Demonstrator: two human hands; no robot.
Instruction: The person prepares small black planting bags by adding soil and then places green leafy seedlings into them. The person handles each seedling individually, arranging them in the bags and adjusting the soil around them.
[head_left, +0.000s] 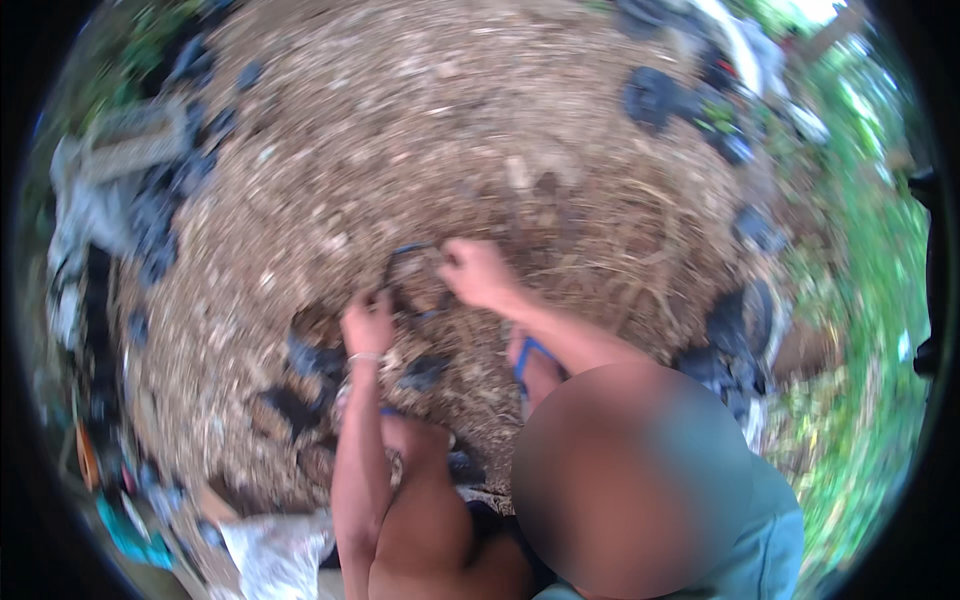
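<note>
A dark plastic bag (390, 271) with its mouth spread lies on the ground in front of me, with brown matter showing inside the rim. My left hand (369, 326), with a pale band at the wrist, pinches the near left side of that rim. On the right of the rim are the curled fingers of my right hand (476, 271). Blur hides the exact fingertip contact. Close to my left hand stands a black bag filled with brown matter (311, 352). Another small black bag (424, 371) lies between my feet.
Dry straw (630, 232) covers the ground at right. A grey crate (135, 139) and pale sheeting (97, 214) lie far left. Black bags (649, 97) line the right edge. A clear plastic bag (277, 555) is near my left knee. My right foot wears a blue-strapped sandal (525, 360).
</note>
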